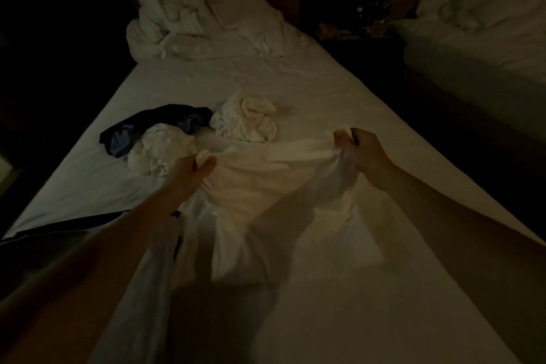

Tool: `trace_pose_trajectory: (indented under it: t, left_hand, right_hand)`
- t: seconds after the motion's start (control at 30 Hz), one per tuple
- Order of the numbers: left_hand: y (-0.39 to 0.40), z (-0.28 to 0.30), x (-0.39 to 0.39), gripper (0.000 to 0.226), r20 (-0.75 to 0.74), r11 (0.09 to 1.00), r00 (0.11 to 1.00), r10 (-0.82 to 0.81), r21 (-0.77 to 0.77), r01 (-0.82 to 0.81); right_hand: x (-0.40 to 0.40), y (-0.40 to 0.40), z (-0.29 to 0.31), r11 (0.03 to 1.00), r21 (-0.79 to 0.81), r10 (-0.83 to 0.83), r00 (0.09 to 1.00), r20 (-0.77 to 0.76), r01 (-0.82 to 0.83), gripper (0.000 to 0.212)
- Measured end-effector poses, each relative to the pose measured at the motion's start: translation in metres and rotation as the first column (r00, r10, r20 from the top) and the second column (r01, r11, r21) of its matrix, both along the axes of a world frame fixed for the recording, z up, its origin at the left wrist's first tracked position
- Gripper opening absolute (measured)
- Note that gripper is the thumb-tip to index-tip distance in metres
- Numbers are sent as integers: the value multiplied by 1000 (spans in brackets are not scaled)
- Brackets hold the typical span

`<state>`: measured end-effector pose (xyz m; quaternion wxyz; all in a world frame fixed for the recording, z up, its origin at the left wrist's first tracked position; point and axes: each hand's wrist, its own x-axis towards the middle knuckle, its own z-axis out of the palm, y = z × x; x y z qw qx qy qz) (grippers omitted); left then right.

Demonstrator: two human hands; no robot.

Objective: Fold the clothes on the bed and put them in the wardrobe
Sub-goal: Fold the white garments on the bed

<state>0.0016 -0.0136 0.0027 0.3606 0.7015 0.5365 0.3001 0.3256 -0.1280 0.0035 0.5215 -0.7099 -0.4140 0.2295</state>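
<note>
Both hands (195,165) (359,146) pinch white garment (266,174) — mid-bed (295,83).

We reached both bare arms forward and apart. Our left hand (198,163) was curled with thumb and fingers pinched together, and our right hand (359,148) was clenched in a fist, knuckles up.

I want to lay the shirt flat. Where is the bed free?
Free: bare sheet between the duvet heap and the crumpled clothes; also the near right part. Crowded: around the dark garment, by the left hand.
</note>
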Motion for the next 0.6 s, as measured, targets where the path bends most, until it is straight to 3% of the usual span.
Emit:
trace_pose_trajectory:
  t: [0.1,0.27,0.4,0.5,0.6]
  left_hand:
    - [-37,33,-13,18,110,998,992,59,26,-62]
    - [-102,80,-39,40,206,979,973,101,155,-134]
    - [-148,104,-62,23,331,970,940,80,190,-149]
    - [-186,125,-76,21,430,976,901,61,162,-143]
    - [-221,143,-91,26,494,983,869,23,146,-109]
  right_hand:
    - [-15,-43,40,997,81,12,1000,-3,-12,28]
    - [-35,-113,104,985,171,27,999,31,-32,17]
    - [-51,-164,139,964,265,-5,1000,26,-2,32]
    - [-68,-196,159,948,318,27,1000,2,-26,13]
    - [-82,-225,173,933,357,58,998,-10,-51,9]
